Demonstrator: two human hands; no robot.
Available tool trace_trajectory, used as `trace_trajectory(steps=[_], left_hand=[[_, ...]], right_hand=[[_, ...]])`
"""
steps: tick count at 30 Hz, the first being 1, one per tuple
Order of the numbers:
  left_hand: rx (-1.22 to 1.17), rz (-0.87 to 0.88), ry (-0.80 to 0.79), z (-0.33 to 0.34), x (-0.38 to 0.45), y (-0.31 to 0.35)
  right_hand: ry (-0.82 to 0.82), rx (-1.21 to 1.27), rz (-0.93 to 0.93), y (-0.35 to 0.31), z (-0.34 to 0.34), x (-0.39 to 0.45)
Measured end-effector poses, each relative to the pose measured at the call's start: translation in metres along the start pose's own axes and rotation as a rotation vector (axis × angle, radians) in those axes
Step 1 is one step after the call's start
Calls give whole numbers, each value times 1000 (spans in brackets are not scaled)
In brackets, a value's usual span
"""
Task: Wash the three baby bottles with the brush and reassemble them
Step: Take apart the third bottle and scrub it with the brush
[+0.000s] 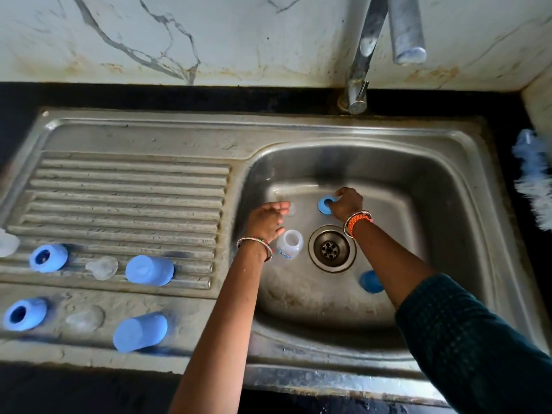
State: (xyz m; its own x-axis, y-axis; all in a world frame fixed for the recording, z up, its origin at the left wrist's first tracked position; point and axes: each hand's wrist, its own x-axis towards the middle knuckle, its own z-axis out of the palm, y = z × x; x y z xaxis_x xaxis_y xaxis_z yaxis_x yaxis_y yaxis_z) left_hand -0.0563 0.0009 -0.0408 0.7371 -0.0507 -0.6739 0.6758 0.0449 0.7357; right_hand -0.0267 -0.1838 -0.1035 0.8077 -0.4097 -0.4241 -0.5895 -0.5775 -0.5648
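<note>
Inside the steel sink basin (418,204), my right hand (348,204) pinches a blue screw ring (324,208) near the back wall. My left hand (267,219) reaches with relaxed fingers toward a clear teat (291,208) lying on the basin floor; whether it touches is unclear. A clear bottle body (289,243) lies beside the drain (331,248). A blue cap (370,282) sits partly hidden under my right forearm. On the drainboard (128,186) lie two blue rings (47,258) (24,313), two blue caps (149,270) (140,331) and two clear teats (101,268) (85,319).
The tap (358,85) stands behind the basin, its spout (407,31) overhead with no water running. A blue-and-white bottle brush (534,180) lies on the black counter at the right edge. A clear item (7,243) shows at the far left edge.
</note>
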Motion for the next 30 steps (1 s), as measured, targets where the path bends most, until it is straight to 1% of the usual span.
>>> trace_trajectory(steps=[2, 4, 6, 7, 9, 10, 11, 12, 13, 15, 16, 17, 19, 20, 21, 22, 23, 24, 25, 26, 27, 28, 29, 30], left_hand=[[-1, -43, 10, -5, -1, 0], [-2, -60, 43, -8, 0, 0], [-5, -55, 54, -9, -1, 0], [-6, -55, 57, -9, -3, 1], [-4, -53, 70, -8, -7, 0], [11, -51, 86, -7, -8, -2], [23, -50, 104, -7, -11, -3], [36, -44, 125, -7, -14, -4], [63, -23, 156, -6, -15, -7], [188, 8, 219, 0, -22, -9], [232, -23, 222, 8, -29, -9], [192, -85, 165, 19, -38, -9], [-167, -137, -69, 46, -52, -4], [-317, -136, -142, 59, -59, -1], [-411, -128, -196, 73, -62, 1], [-455, -129, -240, 86, -65, 2], [-477, -137, -299, 97, -68, 1], [-489, -169, -349, 110, -77, 1], [-509, -200, -379, 117, -82, -2], [-500, -229, -423, 130, -90, -4], [-490, -249, -446, 137, -94, -6], [-477, -258, -455, 140, -98, -10], [-448, -268, -488, 148, -103, -12], [-430, -279, -517, 152, -108, -14]], right_hand=[[29, -5, -60, -4, -2, -15], [31, 33, -161, -10, 1, -37], [-55, 66, -293, -17, 9, -63], [-147, 13, -372, -20, 13, -77], [-325, -250, -510, -22, 26, -96], [-350, -366, -545, -20, 31, -100], [-333, -418, -534, -18, 32, -102], [-281, -380, -520, -18, 31, -104], [-215, -271, -500, -20, 26, -107], [-31, -17, -487, -27, 8, -117], [59, 81, -468, -29, -6, -125], [111, 161, -440, -29, -20, -133], [103, 306, -395, -23, -49, -147], [84, 387, -389, -15, -64, -155], [100, 464, -381, -3, -79, -159], [152, 506, -367, 10, -94, -162], [246, 506, -332, 25, -108, -164], [404, 442, -279, 44, -124, -165], [567, 311, -212, 61, -136, -162], [728, 117, -111, 81, -153, -162], [812, -94, -1, 96, -163, -159], [830, -246, 108, 108, -169, -154], [831, -322, 213, 122, -178, -154], [814, -346, 278, 134, -182, -152]])
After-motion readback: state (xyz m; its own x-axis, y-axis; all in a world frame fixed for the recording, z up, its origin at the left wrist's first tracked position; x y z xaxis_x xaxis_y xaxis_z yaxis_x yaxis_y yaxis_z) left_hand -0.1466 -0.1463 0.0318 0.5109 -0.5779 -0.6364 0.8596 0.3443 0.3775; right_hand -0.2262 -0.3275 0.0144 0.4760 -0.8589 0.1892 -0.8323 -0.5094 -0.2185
